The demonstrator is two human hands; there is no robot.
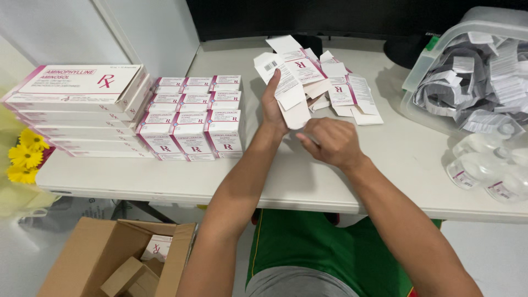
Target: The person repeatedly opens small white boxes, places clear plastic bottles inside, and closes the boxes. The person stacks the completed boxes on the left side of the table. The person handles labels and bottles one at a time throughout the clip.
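On the table (308, 181), a tall stack of flat boxes (77, 107) stands at the far left, and just to its right, touching it, sit rows of small cartons (192, 118) packed side by side. Right of those, near the middle, the left hand (273, 107) holds an unfolded carton (289, 91) upright, with the right hand (330, 143) just in front of it and nearer the table's front edge. Behind both hands lies a loose pile of flat cartons (341, 88). At the right end sits a tub (421, 69) with folded leaflets (484, 82) in it, and bottles (489, 165) lie in front of the tub. On the floor below the table's left part stands an open cardboard box (99, 258).
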